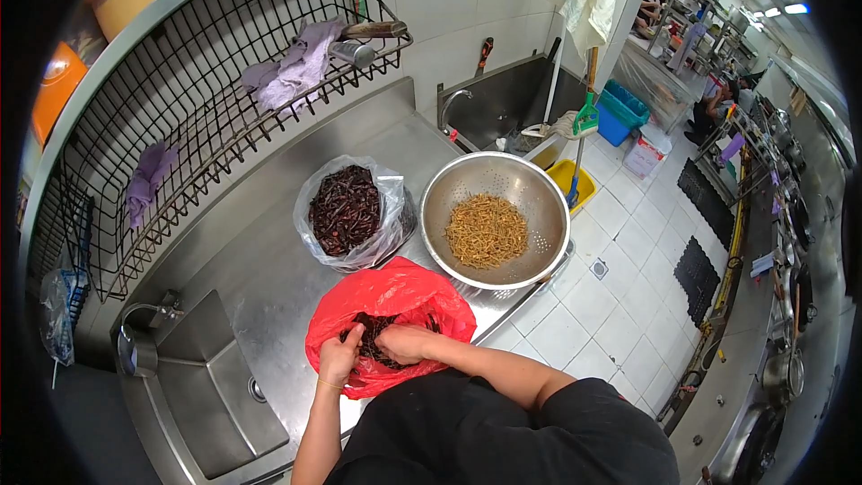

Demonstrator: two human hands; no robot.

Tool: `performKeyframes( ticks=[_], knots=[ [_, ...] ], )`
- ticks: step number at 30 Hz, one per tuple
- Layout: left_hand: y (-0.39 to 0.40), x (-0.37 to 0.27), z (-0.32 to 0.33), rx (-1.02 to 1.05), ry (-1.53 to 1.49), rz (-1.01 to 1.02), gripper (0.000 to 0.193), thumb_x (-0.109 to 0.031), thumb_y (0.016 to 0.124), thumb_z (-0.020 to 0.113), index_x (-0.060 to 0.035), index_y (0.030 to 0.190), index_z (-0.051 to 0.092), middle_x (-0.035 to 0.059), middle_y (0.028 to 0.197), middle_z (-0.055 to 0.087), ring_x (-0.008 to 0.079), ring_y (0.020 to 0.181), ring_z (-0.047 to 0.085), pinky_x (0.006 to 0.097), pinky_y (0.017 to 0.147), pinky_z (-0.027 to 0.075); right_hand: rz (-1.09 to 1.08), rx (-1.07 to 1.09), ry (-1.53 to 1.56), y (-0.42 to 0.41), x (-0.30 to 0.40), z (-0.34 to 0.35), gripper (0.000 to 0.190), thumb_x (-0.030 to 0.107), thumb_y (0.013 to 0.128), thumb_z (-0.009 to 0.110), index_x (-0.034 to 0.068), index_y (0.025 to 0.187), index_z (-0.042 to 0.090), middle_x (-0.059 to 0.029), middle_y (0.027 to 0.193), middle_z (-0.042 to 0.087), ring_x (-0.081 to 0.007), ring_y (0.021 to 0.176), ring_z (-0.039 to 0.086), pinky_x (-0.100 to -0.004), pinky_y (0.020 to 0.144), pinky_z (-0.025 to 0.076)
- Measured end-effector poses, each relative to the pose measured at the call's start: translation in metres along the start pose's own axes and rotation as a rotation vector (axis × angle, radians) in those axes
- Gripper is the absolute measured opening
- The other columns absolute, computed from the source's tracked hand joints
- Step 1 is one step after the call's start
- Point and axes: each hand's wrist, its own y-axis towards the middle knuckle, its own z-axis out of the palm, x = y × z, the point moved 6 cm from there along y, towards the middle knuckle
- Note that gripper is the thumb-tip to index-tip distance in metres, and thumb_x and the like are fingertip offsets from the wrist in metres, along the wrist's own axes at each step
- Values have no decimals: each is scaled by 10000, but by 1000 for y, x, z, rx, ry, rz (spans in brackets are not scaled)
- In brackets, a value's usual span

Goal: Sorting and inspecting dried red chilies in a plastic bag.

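Observation:
A red plastic bag (337, 296) lies open on the steel counter right before me, with dark dried chillies (372, 343) inside. My left hand (342, 353) is at the bag's left side, thumb and fingers pinched close to the chillies; what it grips is too small to tell. Over the chillies, my right hand (404, 343) reaches into the bag, its fingertips hidden. Beyond the bag stands a clear plastic bag (306, 215) full of dark red dried chillies (345, 209). To its right, a steel colander (438, 242) holds a heap of thin yellow-brown stems (486, 230).
A steel sink (209, 404) is at the lower left, with a faucet. Above the counter hangs a black wire rack (202, 121) holding purple cloths. At the back right are a second sink (512, 91), a mop and a blue bin (619, 114). People are far off.

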Motion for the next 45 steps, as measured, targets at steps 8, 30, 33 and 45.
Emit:
performKeyframes(
  ticks=[8,30,33,45],
  knots=[
    [-7,-5,-2,-63,281,54,253,-246,999,743,-6,1077,765,22,832,702,83,640,571,288,585,451,159,-409,760,-13,-6,-39,266,275,1000,717,37,1116,737,-79,908,731,-191,711,673,-365,677,542],
    [6,4,-1,17,-301,-6,255,-179,1043,631,-47,826,610,-22,621,448,83,505,371,267,465,300,-39,-17,-110,0,10,15,254,98,856,732,-22,1079,711,-296,1049,722,-427,1048,716,-545,892,567],
    [0,-3,9,16,-312,-36,302,-211,1041,655,-77,781,582,-11,626,472,91,510,413,271,454,314,33,-1,-89,-3,0,5,161,8,834,660,-34,965,745,-309,1017,728,-462,1013,722,-548,832,584],
    [-8,0,6,68,-128,-33,216,-291,1058,668,-98,970,626,-50,644,482,45,423,341,236,372,235,104,-1,800,-24,7,-32,136,153,1016,562,23,978,575,-111,828,627,-258,779,644,-416,709,521]
  ],
)
